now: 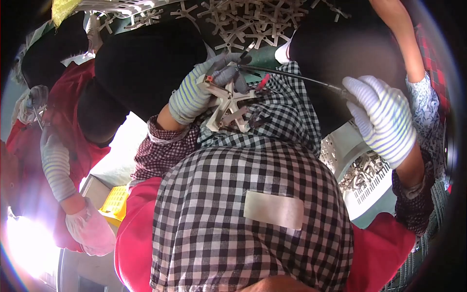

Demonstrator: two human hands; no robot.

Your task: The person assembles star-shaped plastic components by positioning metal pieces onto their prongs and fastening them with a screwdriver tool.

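Left hand (194,92), striped glove, gripping pale star-shaped part (229,100) over the lap, above checked apron (219,187). Right hand (384,119), also gloved, closed on thin dark rod-like tool (296,76); its far end by left hand, contact unclear. Similar parts (253,22) heaped beyond knees.

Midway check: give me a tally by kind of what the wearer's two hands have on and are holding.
Striped gloves: 2, on the left hand and right hand
Pale star-shaped piece: 1
Long thin tool: 1
Total: 4
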